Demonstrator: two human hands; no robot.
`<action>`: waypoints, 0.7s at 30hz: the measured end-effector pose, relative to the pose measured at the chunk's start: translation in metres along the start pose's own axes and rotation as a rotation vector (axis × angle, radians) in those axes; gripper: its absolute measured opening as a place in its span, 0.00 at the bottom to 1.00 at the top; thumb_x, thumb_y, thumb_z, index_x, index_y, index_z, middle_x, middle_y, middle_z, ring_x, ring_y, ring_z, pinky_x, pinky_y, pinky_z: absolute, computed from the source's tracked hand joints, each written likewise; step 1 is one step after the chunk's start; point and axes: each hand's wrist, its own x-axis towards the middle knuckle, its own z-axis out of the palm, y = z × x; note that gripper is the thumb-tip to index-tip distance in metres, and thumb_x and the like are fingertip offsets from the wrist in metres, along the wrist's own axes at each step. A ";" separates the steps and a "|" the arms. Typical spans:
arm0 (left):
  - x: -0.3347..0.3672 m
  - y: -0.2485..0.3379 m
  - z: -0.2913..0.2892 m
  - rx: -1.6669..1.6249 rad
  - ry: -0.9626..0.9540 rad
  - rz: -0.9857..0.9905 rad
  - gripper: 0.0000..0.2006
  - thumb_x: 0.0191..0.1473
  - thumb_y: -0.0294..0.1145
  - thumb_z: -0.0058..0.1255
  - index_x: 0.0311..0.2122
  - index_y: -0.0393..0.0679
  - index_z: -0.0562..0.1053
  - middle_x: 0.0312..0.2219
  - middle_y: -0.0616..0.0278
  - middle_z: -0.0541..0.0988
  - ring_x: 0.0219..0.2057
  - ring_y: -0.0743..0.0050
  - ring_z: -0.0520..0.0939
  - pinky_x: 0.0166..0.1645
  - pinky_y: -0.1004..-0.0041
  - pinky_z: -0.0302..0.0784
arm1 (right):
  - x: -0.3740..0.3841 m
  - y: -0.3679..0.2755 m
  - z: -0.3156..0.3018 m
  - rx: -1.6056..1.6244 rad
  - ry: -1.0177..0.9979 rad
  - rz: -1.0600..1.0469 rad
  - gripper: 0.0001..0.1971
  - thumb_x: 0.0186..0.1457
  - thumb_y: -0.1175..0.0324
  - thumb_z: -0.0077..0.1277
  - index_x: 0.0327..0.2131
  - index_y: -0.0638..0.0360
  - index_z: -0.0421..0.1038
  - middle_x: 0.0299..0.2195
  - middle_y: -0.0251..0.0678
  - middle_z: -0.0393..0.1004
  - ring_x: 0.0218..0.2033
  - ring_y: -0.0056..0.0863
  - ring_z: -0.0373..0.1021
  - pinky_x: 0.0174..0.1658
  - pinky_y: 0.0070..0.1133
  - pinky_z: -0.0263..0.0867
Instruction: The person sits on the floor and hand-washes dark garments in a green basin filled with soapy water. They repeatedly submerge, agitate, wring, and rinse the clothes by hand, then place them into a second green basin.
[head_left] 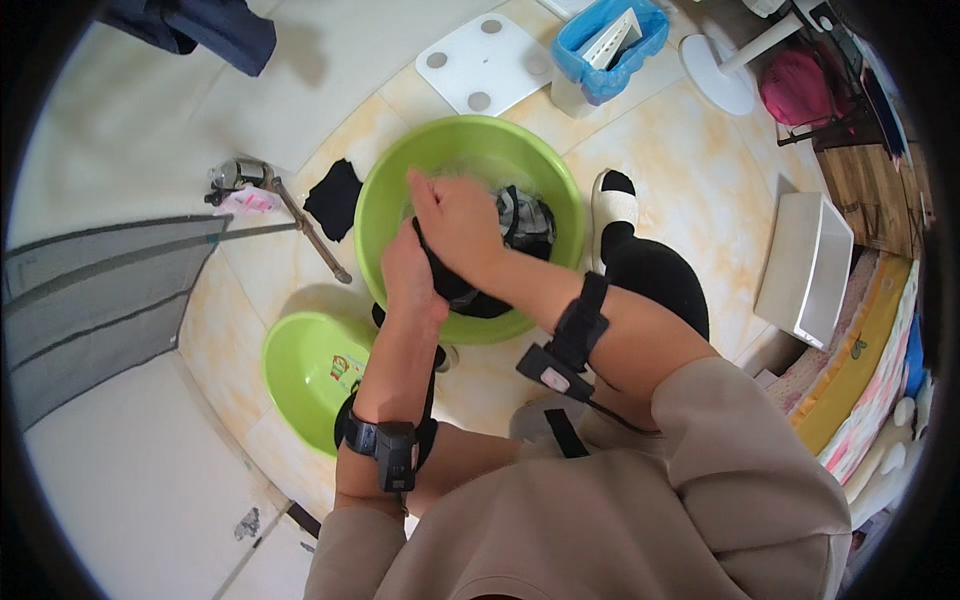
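Both my hands are over a large green basin [572,205] that holds water and wet clothes. My left hand [405,265] is closed on a black cloth [445,275], part of which hangs down into the basin. Pressed close against it, my right hand [460,225] is closed around the same cloth, its fingers slightly smeared by motion. A grey-and-black patterned garment [525,218] lies in the basin just right of my hands. The cloth's exact kind cannot be made out, as my hands cover much of it.
A smaller green basin [300,370] stands at the left near a black cloth [335,200] on the tiled floor. Beyond are a white scale-like board [485,62] and a blue-lined bin [575,95]. A white box [800,265] stands right; a grey panel [100,310] leans left.
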 end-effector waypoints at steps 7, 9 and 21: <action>-0.001 0.026 -0.002 -0.049 -0.137 0.017 0.10 0.58 0.41 0.46 0.31 0.47 0.71 0.27 0.68 0.74 0.29 0.77 0.75 0.34 0.73 0.73 | -0.017 -0.008 0.006 0.026 -0.004 -0.130 0.23 0.59 0.56 0.41 0.17 0.61 0.71 0.17 0.47 0.70 0.20 0.49 0.68 0.25 0.38 0.63; -0.009 0.024 0.002 0.006 0.012 -0.029 0.12 0.59 0.43 0.45 0.35 0.46 0.72 0.29 0.67 0.76 0.31 0.77 0.77 0.37 0.73 0.74 | -0.008 -0.002 0.006 -0.109 0.140 -0.152 0.24 0.59 0.55 0.41 0.16 0.62 0.71 0.17 0.48 0.70 0.21 0.49 0.68 0.25 0.38 0.63; -0.030 0.069 -0.010 1.107 -0.307 0.350 0.19 0.47 0.39 0.63 0.39 0.35 0.75 0.31 0.66 0.79 0.32 0.82 0.76 0.38 0.78 0.70 | 0.029 0.008 -0.006 0.191 -0.320 0.072 0.33 0.58 0.44 0.44 0.13 0.67 0.65 0.10 0.43 0.60 0.14 0.36 0.57 0.22 0.31 0.57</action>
